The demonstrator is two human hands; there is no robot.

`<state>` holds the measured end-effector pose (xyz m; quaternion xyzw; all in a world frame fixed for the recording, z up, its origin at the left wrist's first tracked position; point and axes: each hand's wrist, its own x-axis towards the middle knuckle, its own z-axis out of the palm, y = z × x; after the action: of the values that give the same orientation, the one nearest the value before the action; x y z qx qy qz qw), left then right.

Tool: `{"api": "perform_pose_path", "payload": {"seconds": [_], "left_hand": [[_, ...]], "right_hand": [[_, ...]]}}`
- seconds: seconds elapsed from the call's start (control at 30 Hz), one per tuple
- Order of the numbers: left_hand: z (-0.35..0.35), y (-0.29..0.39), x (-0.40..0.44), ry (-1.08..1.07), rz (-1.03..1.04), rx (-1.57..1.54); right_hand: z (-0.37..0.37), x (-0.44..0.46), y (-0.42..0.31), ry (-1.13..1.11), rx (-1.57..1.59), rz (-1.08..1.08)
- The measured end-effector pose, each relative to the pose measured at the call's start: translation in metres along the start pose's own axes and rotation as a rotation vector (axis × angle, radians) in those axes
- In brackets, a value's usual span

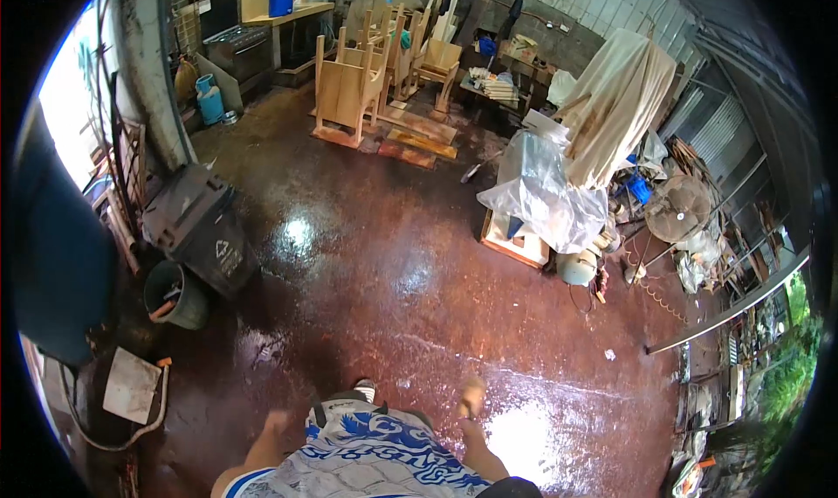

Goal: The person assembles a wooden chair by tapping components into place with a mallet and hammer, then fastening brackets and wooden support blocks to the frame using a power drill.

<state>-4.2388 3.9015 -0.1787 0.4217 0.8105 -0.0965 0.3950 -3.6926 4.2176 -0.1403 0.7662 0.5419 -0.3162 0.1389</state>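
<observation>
My left hand (274,425) hangs low beside the white and blue patterned shirt (384,441), over the wet red-brown floor (393,288). Motion smears its fingers, and no held thing shows in it. On the other side, my right hand (471,424) is held out a little from the body. A small tan thing (472,391) shows at its fingers, too blurred to name. Below me one dark shoe (366,389) with light stripes pokes out past the shirt. Neither hand touches any furniture.
Wooden chairs (349,88) stand at the back near flat boards (419,127). To the left are a black wheeled bin (205,227) and a grey bucket (179,293). Plastic sheeting (550,192), a draped cloth (620,105) and a round fan (679,208) crowd the right.
</observation>
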Motion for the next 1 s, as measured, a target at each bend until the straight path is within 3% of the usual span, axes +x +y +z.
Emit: {"api": "perform_pose_path", "payload": {"seconds": [0.1, 0.13, 0.17, 0.2, 0.23, 0.33, 0.4, 0.47, 0.53, 0.6, 0.7, 0.73, 0.77, 0.87, 0.93, 1.0], "left_hand": [[-0.16, 0.028, 0.168, 0.265, 0.26, 0.214], [-0.21, 0.051, 0.22, 0.449, 0.208, 0.06], [-0.268, 0.074, 0.271, 0.419, 0.208, -0.041], [-0.336, 0.124, 0.275, 0.519, 0.279, -0.02], [-0.396, 0.184, 0.274, 0.583, 0.14, -0.307], [-0.503, 0.326, 0.325, 0.574, 0.133, -0.681], [-0.507, 0.395, 0.42, 0.623, 0.373, -0.785], [-0.506, 0.485, 0.428, 0.307, 0.346, -0.919], [-0.46, 0.54, 0.487, 0.31, 0.78, -0.413], [-0.447, 0.602, 0.498, -0.234, 0.714, -0.544], [-0.485, 0.694, 0.51, -0.29, 0.895, -0.282], [-0.485, 0.723, 0.541, -0.213, 1.038, -0.291], [-0.49, 0.75, 0.575, -0.176, 0.958, -0.249], [-0.588, 0.853, 0.586, 0.028, 1.011, -0.258], [-0.639, 0.921, 0.609, 0.19, 1.116, -0.272], [-0.685, 0.991, 0.643, 0.243, 1.217, -0.207]], "right_hand": [[-0.045, 0.009, -0.021, -0.19, 0.069, 0.112], [-0.054, 0.019, -0.032, -0.212, 0.102, 0.127], [-0.064, 0.031, -0.046, -0.231, 0.131, 0.134], [-0.07, 0.047, -0.059, -0.245, 0.161, 0.142], [-0.075, 0.066, -0.071, -0.248, 0.181, 0.142], [-0.101, 0.115, -0.112, -0.267, 0.242, 0.148], [-0.126, 0.155, -0.138, -0.26, 0.292, 0.149], [-0.153, 0.197, -0.159, -0.25, 0.348, 0.148], [-0.183, 0.227, -0.174, -0.246, 0.404, 0.158], [-0.213, 0.257, -0.184, -0.237, 0.476, 0.17], [-0.262, 0.295, -0.199, -0.236, 0.603, 0.208], [-0.281, 0.305, -0.207, -0.245, 0.673, 0.227], [-0.3, 0.316, -0.216, -0.248, 0.752, 0.245], [-0.366, 0.356, -0.261, -0.221, 0.981, 0.26], [-0.415, 0.384, -0.318, -0.05, 0.992, 0.195], [-0.429, 0.42, -0.341, -0.029, 0.987, 0.235]]}}
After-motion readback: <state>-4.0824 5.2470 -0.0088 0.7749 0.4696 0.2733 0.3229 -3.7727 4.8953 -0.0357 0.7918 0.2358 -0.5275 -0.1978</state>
